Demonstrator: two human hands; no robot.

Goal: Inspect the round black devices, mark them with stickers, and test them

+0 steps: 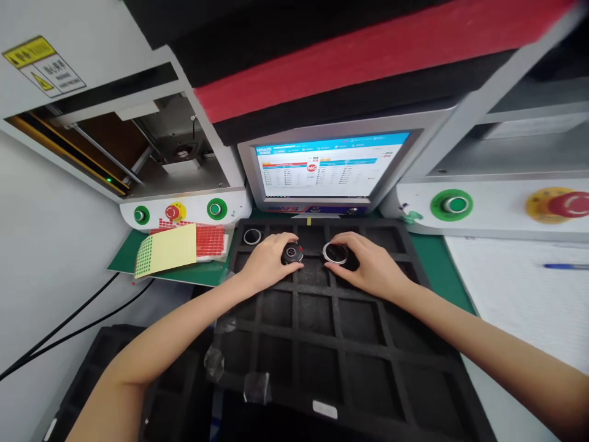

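My left hand (269,261) grips a round black watch body (293,252) between thumb and fingers; its back with small metal contacts and a red mark faces up. In my right hand (368,261) is a second round watch body (335,252), with a silver rim and a dark face, pinched at its right side. Both hands are over the upper rows of a black foam tray (317,344) divided into square pockets. Another silver-rimmed round watch body (252,236) lies in the tray's top left pocket.
Behind the tray stands a monitor (322,169) showing a red NG mark. Machine panels with a green button (455,205) and red emergency stops (568,204) flank it. Sticker sheets (170,248) lie left; a blue pen (565,266) rests on paper at right. Black cables (78,313) hang at left.
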